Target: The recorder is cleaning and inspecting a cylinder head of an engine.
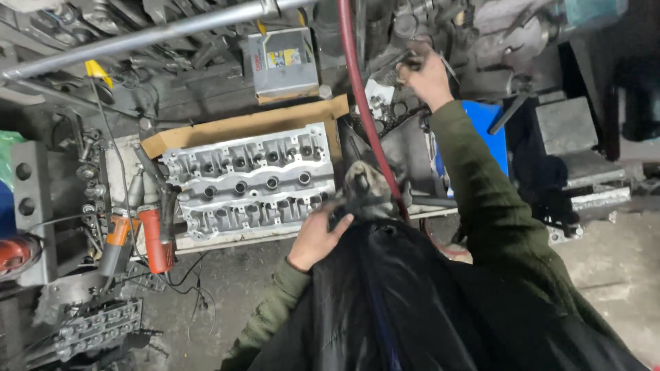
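Two hands at work. The left hand (317,237) has its fingers (342,221) curled, pressing on a dark greasy part (363,196) at the bench edge. The right hand (427,77) is stretched far ahead, fingers closed round a small dark tool (411,63). One aluminium cylinder head (251,182) lies just left of the left fingers; one red hose (361,96) runs between the hands.
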